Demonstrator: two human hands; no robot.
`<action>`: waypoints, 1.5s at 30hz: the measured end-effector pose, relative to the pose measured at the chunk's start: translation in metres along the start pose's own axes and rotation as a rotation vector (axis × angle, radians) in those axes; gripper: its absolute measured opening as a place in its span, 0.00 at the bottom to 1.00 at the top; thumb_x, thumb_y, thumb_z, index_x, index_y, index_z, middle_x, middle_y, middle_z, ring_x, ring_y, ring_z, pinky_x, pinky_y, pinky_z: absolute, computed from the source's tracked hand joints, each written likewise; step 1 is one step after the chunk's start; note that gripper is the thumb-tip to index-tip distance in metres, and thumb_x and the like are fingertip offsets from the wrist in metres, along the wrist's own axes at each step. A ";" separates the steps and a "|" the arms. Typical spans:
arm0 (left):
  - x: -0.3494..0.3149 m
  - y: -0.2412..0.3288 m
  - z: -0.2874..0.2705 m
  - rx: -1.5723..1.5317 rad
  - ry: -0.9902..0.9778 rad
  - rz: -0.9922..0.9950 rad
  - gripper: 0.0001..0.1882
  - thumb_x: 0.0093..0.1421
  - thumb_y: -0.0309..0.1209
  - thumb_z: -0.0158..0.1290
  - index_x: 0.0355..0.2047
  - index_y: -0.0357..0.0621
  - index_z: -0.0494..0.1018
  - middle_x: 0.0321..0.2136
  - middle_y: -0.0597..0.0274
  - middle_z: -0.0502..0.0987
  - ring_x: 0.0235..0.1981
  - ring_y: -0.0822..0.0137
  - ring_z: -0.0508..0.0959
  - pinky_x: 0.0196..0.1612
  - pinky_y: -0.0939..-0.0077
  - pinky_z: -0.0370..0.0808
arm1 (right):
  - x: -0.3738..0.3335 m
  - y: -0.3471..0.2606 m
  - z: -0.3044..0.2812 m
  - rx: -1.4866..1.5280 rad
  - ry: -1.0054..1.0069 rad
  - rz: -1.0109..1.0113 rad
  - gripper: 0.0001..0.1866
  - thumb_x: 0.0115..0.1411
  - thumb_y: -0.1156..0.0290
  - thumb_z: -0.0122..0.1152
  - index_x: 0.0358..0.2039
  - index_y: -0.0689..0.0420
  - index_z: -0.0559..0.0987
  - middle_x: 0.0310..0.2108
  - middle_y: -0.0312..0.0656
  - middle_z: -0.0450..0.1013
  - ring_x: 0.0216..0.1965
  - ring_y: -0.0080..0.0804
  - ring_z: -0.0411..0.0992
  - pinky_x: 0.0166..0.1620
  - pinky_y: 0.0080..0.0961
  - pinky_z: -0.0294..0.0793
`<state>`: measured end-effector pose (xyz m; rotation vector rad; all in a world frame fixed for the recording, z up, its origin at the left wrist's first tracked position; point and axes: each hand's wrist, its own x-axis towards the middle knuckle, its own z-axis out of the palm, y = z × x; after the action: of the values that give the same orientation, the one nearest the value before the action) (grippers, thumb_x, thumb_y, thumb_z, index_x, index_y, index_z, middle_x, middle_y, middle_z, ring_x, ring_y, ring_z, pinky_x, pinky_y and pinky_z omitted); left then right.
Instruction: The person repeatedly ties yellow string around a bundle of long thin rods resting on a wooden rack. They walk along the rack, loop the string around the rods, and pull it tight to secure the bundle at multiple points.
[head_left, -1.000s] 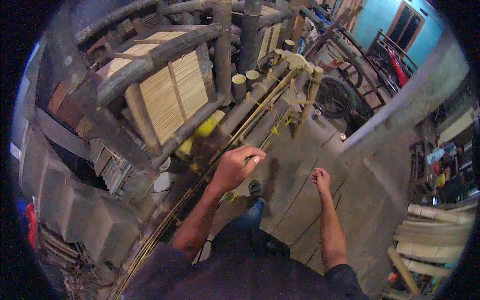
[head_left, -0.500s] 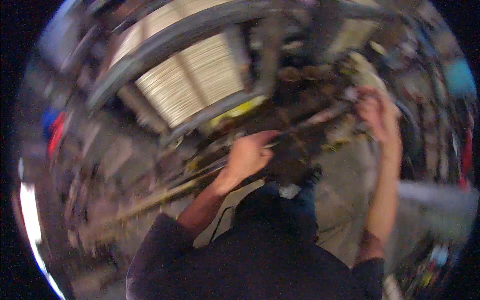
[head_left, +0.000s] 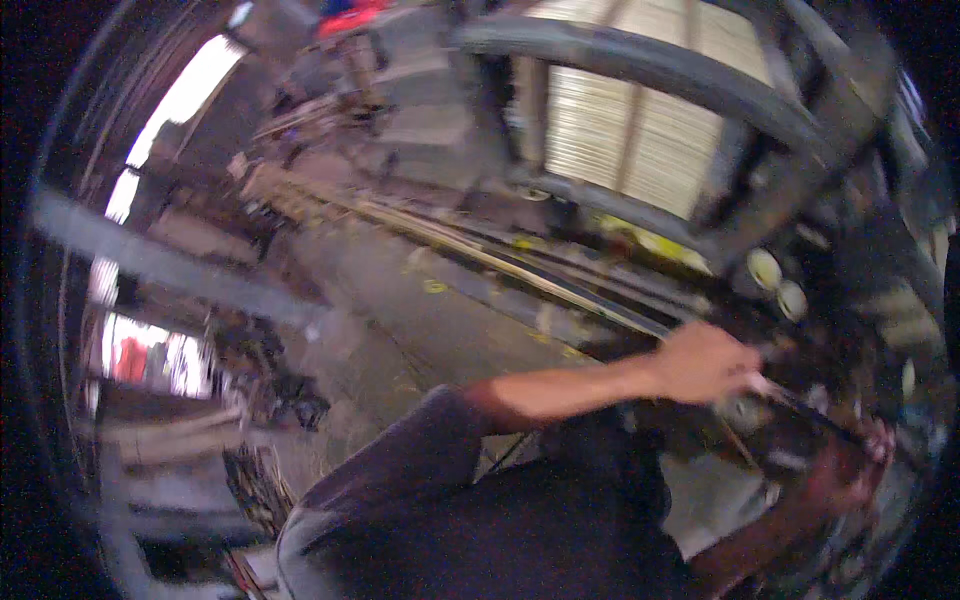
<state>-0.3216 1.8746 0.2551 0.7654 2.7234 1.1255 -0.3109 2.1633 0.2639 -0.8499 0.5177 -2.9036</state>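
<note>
The left hand (head_left: 705,362) is out in front, right of centre, its fingers curled in narrow around the near end of a dark strip (head_left: 815,415). That strip slants from the thumb side of this hand toward the right hand (head_left: 850,470), so it lies between the two, low on the right. The right hand is bent at the strip's other end, but blur and dim light smear its fingers (I cannot tell whether they are wide, narrow or gripping). Long pale slats (head_left: 470,250) run from the far left down to the left hand; whether they touch it or pass behind it is unclear. To their left spreads the floor (head_left: 400,320), with small yellow scraps (head_left: 433,286) on it. On the far side of the slats stands a slatted panel (head_left: 632,140) beneath a thick curved pole (head_left: 640,62), and just below the panel is a bright yellow patch (head_left: 650,245). Two round pale ends (head_left: 765,270) sit close together to the right of that patch, beyond the left hand. A grey beam (head_left: 170,255) crosses the left side, near a bright opening (head_left: 185,95), and something red (head_left: 350,20) shows at the far edge. The person's dark shirt (head_left: 560,520) fills the near middle.
</note>
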 end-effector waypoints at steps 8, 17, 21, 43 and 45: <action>-0.063 -0.038 -0.003 -0.348 -0.348 -0.131 0.19 0.64 0.40 0.41 0.33 0.37 0.74 0.29 0.61 0.76 0.34 0.70 0.73 0.41 0.71 0.70 | -0.035 0.076 -0.038 -0.515 0.815 -0.054 0.08 0.59 0.66 0.50 0.34 0.56 0.71 0.24 0.36 0.67 0.29 0.27 0.65 0.37 0.25 0.66; 0.000 -0.106 0.044 0.299 -0.021 -0.153 0.09 0.57 0.32 0.50 0.33 0.40 0.75 0.32 0.52 0.77 0.33 0.51 0.76 0.36 0.62 0.73 | -0.214 0.130 -0.085 -1.334 0.608 0.900 0.17 0.53 0.67 0.59 0.43 0.58 0.72 0.38 0.45 0.72 0.42 0.35 0.70 0.46 0.29 0.68; 0.017 -0.108 0.074 0.351 -0.039 -0.163 0.10 0.57 0.35 0.50 0.33 0.43 0.76 0.30 0.52 0.76 0.30 0.50 0.77 0.33 0.61 0.73 | -0.119 0.167 -0.047 -1.718 0.598 0.356 0.13 0.51 0.72 0.61 0.38 0.58 0.75 0.31 0.47 0.73 0.36 0.39 0.73 0.41 0.32 0.70; 0.037 -0.109 0.133 0.407 0.265 -0.143 0.12 0.55 0.41 0.51 0.25 0.46 0.76 0.23 0.57 0.76 0.25 0.58 0.77 0.35 0.67 0.74 | 0.178 0.169 -0.137 -2.033 -0.544 0.905 0.20 0.56 0.54 0.52 0.25 0.59 0.77 0.23 0.46 0.74 0.24 0.39 0.72 0.33 0.34 0.72; 0.036 -0.104 0.133 0.385 0.271 -0.167 0.12 0.55 0.40 0.51 0.26 0.46 0.76 0.23 0.57 0.76 0.25 0.58 0.77 0.32 0.66 0.74 | 0.163 0.173 -0.154 -2.093 -0.452 0.985 0.21 0.56 0.52 0.52 0.24 0.60 0.77 0.22 0.45 0.74 0.22 0.37 0.73 0.33 0.34 0.74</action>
<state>-0.3603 1.9139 0.0916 0.4317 3.2133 0.7250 -0.5351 2.0197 0.1672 -0.6719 2.6554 -0.4528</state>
